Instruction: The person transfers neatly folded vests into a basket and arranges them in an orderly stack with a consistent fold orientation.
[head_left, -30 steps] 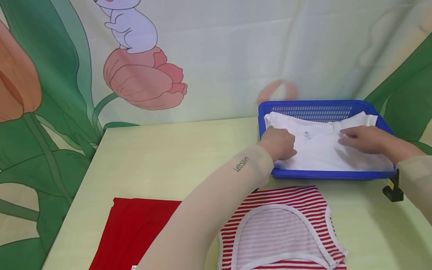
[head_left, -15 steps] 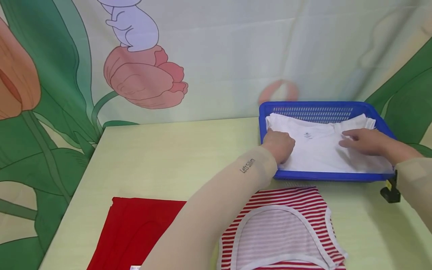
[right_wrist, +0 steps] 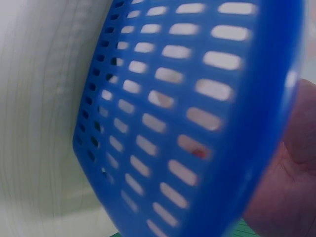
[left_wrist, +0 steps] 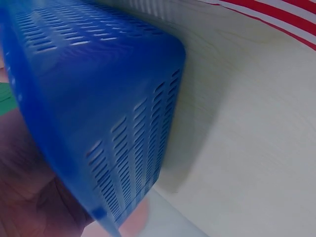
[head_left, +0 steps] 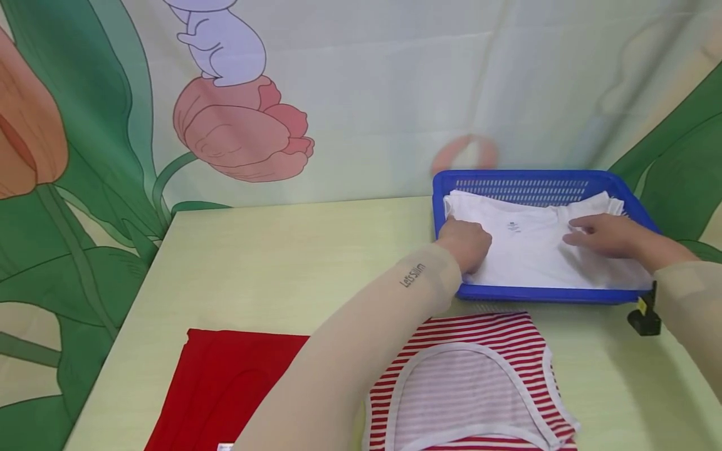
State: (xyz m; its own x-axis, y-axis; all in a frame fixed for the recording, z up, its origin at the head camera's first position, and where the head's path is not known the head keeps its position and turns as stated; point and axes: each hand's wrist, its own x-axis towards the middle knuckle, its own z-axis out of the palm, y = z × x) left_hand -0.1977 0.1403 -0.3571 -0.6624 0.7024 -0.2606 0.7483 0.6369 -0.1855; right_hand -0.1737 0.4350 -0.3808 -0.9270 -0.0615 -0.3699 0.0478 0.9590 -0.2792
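Note:
A white folded shirt (head_left: 524, 250) with a small printed neck label lies in a blue plastic basket (head_left: 541, 294) at the right back of the table. My left hand (head_left: 465, 243) is at the shirt's left side, inside the basket's left wall, one finger reaching to the edge. Its other fingertips are hidden; I cannot tell whether they pinch the cloth. My right hand (head_left: 612, 236) is over the shirt's right part, fingers extended to the left. Both wrist views show the slotted basket wall close up, with part of the left palm (left_wrist: 29, 182) and right palm (right_wrist: 286, 173) behind the rim.
A red-and-white striped top (head_left: 496, 363) lies in front of the basket, and a red garment (head_left: 237, 369) lies front left, partly under my left sleeve (head_left: 361, 351). A printed curtain (head_left: 366, 94) hangs behind the table (head_left: 271, 269).
My left hand's fingers have tucked in at the shirt's left edge, and the shirt's right top corner has drawn slightly inward. My right hand has barely moved.

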